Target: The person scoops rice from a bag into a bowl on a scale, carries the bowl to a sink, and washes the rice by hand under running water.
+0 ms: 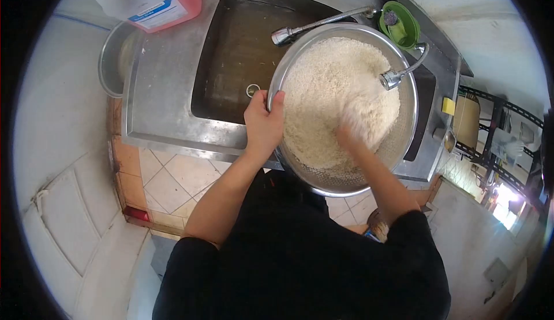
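A large perforated metal colander (408, 132) full of white rice (320, 89) rests over the right part of the sink counter, its near edge against my body. My left hand (264, 122) grips the colander's left rim, thumb over the edge. Deep in the rice near the middle is my right hand (350, 128), smeared by motion, with its fingers partly hidden among the grains. Above the rice on the right hangs a metal faucet head (391, 79). A second flexible faucet (285, 35) reaches over the colander's upper left edge.
Left of the colander lies a sink basin (231, 60) with a drain ring (253, 90). A jug of pink liquid (167, 11) stands at the upper left, above a metal bowl (109, 60). A green bowl (411, 24) and yellow sponge (448, 106) sit on the right.
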`<state>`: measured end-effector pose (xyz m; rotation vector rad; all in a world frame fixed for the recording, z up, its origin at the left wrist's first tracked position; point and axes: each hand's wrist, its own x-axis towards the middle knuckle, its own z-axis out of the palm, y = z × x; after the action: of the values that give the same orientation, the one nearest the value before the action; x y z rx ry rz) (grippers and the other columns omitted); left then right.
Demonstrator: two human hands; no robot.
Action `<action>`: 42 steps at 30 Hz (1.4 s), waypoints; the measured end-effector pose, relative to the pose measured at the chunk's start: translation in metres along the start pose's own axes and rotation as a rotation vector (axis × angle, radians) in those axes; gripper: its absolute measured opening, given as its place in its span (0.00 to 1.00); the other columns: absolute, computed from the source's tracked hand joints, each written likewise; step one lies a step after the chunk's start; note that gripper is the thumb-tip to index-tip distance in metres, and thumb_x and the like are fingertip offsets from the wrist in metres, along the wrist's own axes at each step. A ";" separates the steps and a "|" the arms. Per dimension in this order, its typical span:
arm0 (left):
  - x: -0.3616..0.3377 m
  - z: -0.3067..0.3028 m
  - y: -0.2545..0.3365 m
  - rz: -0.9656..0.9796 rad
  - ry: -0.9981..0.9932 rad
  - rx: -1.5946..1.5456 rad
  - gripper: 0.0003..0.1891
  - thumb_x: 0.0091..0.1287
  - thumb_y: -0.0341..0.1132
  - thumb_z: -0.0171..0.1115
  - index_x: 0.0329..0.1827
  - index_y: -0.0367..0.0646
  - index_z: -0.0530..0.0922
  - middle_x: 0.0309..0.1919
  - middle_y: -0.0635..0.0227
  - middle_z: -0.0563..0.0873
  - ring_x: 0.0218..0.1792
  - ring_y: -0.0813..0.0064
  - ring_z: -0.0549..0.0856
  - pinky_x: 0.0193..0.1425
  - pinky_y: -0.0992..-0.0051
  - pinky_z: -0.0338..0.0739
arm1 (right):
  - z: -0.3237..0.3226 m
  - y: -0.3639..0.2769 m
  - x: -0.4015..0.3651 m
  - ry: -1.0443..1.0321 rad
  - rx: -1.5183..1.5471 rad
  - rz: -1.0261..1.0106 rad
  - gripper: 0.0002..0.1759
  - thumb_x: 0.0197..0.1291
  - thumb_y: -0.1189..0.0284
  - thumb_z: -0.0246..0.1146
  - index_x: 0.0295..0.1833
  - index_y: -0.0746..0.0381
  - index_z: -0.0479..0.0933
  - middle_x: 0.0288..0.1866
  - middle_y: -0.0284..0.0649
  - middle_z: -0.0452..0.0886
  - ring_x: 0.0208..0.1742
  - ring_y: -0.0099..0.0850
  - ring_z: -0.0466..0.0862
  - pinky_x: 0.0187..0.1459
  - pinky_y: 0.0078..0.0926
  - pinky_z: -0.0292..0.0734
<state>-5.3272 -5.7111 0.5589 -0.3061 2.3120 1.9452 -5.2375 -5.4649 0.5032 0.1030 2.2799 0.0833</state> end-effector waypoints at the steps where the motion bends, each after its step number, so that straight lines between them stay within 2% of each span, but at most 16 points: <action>1: 0.004 0.001 0.006 -0.007 -0.007 0.017 0.17 0.73 0.42 0.67 0.43 0.33 0.79 0.25 0.58 0.84 0.26 0.73 0.81 0.34 0.69 0.77 | -0.002 -0.018 -0.019 0.024 -0.117 -0.041 0.37 0.75 0.67 0.44 0.85 0.67 0.48 0.88 0.58 0.37 0.86 0.59 0.46 0.83 0.59 0.35; 3: 0.006 0.003 0.018 -0.019 -0.020 0.039 0.16 0.73 0.42 0.67 0.43 0.33 0.80 0.24 0.60 0.83 0.25 0.77 0.78 0.33 0.71 0.75 | 0.037 -0.046 -0.012 0.368 0.097 -0.312 0.35 0.75 0.67 0.43 0.85 0.62 0.50 0.88 0.55 0.41 0.86 0.57 0.46 0.83 0.61 0.33; 7: 0.008 0.001 0.020 0.016 -0.009 0.196 0.15 0.73 0.41 0.67 0.41 0.34 0.80 0.24 0.60 0.83 0.24 0.79 0.77 0.31 0.71 0.74 | -0.072 -0.045 0.088 -0.194 0.010 -0.108 0.30 0.78 0.64 0.41 0.82 0.57 0.60 0.83 0.53 0.61 0.84 0.45 0.60 0.82 0.48 0.51; 10: 0.007 -0.003 0.011 0.043 -0.024 0.261 0.15 0.73 0.41 0.67 0.42 0.34 0.80 0.24 0.64 0.83 0.25 0.82 0.75 0.30 0.74 0.72 | -0.037 0.025 0.107 0.180 0.608 -0.159 0.32 0.76 0.66 0.48 0.82 0.59 0.59 0.76 0.55 0.71 0.74 0.50 0.73 0.74 0.46 0.67; 11: 0.008 -0.001 0.013 -0.010 -0.010 0.176 0.15 0.74 0.41 0.67 0.42 0.34 0.80 0.25 0.66 0.83 0.25 0.84 0.75 0.31 0.75 0.72 | -0.059 0.038 0.094 -0.135 0.249 -0.100 0.32 0.77 0.67 0.46 0.84 0.58 0.55 0.78 0.54 0.68 0.77 0.52 0.69 0.78 0.48 0.60; 15: 0.019 0.007 0.016 -0.094 -0.018 0.006 0.16 0.74 0.41 0.67 0.43 0.33 0.81 0.27 0.71 0.84 0.27 0.86 0.74 0.31 0.78 0.71 | -0.036 0.032 -0.005 -0.210 0.090 -0.224 0.34 0.75 0.64 0.46 0.85 0.57 0.54 0.83 0.56 0.58 0.83 0.54 0.57 0.82 0.52 0.45; 17: 0.014 0.009 0.022 -0.096 -0.014 0.029 0.16 0.75 0.41 0.67 0.43 0.33 0.81 0.27 0.70 0.83 0.27 0.86 0.74 0.32 0.78 0.71 | -0.022 -0.019 -0.032 0.322 0.527 -0.507 0.32 0.74 0.62 0.48 0.81 0.59 0.60 0.82 0.56 0.61 0.83 0.53 0.59 0.81 0.57 0.46; 19: 0.004 0.012 0.021 -0.038 0.020 0.160 0.16 0.75 0.41 0.66 0.43 0.32 0.80 0.25 0.65 0.84 0.26 0.82 0.76 0.31 0.75 0.73 | -0.072 -0.064 -0.016 0.005 -0.215 -0.399 0.34 0.80 0.53 0.41 0.85 0.52 0.52 0.85 0.55 0.53 0.86 0.49 0.49 0.84 0.52 0.46; 21: -0.006 0.011 0.015 0.020 0.040 0.211 0.16 0.75 0.41 0.65 0.44 0.32 0.80 0.24 0.61 0.84 0.25 0.79 0.77 0.31 0.73 0.74 | 0.018 -0.059 0.120 0.046 0.106 -0.297 0.34 0.78 0.53 0.45 0.84 0.55 0.56 0.85 0.54 0.54 0.85 0.48 0.54 0.83 0.49 0.49; 24: -0.016 0.008 0.021 0.021 0.034 0.279 0.16 0.75 0.40 0.65 0.45 0.32 0.78 0.24 0.55 0.84 0.23 0.73 0.79 0.31 0.69 0.75 | -0.041 -0.044 0.115 -0.173 0.162 -0.276 0.36 0.77 0.55 0.47 0.85 0.53 0.51 0.85 0.55 0.53 0.81 0.52 0.62 0.82 0.46 0.54; 26: -0.020 0.007 0.027 0.016 0.009 0.270 0.16 0.75 0.40 0.64 0.45 0.32 0.78 0.24 0.53 0.84 0.23 0.70 0.81 0.31 0.68 0.76 | 0.020 -0.033 0.132 0.641 0.268 -0.337 0.25 0.73 0.66 0.50 0.69 0.68 0.72 0.66 0.61 0.77 0.67 0.57 0.77 0.71 0.62 0.65; 28: -0.026 0.010 0.007 -0.039 0.016 0.281 0.16 0.75 0.41 0.63 0.45 0.33 0.77 0.25 0.50 0.84 0.24 0.60 0.84 0.33 0.63 0.77 | 0.025 -0.025 0.094 0.344 0.418 -0.158 0.27 0.73 0.67 0.51 0.73 0.68 0.69 0.62 0.63 0.80 0.66 0.58 0.78 0.70 0.56 0.69; 34: -0.025 0.008 0.006 0.047 -0.001 0.188 0.18 0.76 0.45 0.58 0.46 0.34 0.73 0.32 0.38 0.86 0.37 0.35 0.86 0.41 0.49 0.78 | -0.062 0.023 -0.003 0.283 0.442 -0.106 0.28 0.75 0.56 0.53 0.69 0.64 0.76 0.60 0.66 0.81 0.60 0.56 0.82 0.66 0.47 0.74; 36: -0.021 0.006 0.000 -0.003 -0.107 0.295 0.20 0.78 0.46 0.54 0.51 0.32 0.70 0.35 0.34 0.85 0.40 0.31 0.85 0.45 0.45 0.78 | -0.143 0.023 -0.064 0.226 0.770 -0.117 0.28 0.75 0.52 0.54 0.50 0.69 0.83 0.49 0.61 0.86 0.53 0.54 0.84 0.59 0.46 0.76; 41: -0.009 0.004 -0.015 0.050 -0.283 0.255 0.22 0.80 0.47 0.50 0.53 0.30 0.65 0.37 0.29 0.84 0.42 0.28 0.84 0.48 0.42 0.77 | -0.325 0.041 -0.234 0.326 1.094 -0.179 0.11 0.72 0.62 0.60 0.39 0.57 0.78 0.24 0.23 0.68 0.22 0.17 0.65 0.22 0.19 0.61; 42: -0.006 0.003 -0.015 0.059 -0.304 0.252 0.23 0.81 0.47 0.50 0.52 0.30 0.64 0.37 0.29 0.84 0.42 0.28 0.84 0.48 0.43 0.77 | -0.353 0.064 -0.258 0.189 1.238 -0.339 0.15 0.70 0.57 0.65 0.43 0.60 0.80 0.29 0.29 0.76 0.25 0.19 0.72 0.25 0.20 0.68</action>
<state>-5.3178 -5.7104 0.5452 0.0768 2.3437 1.5671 -5.3343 -5.4367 0.9338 0.3475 2.1574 -1.5356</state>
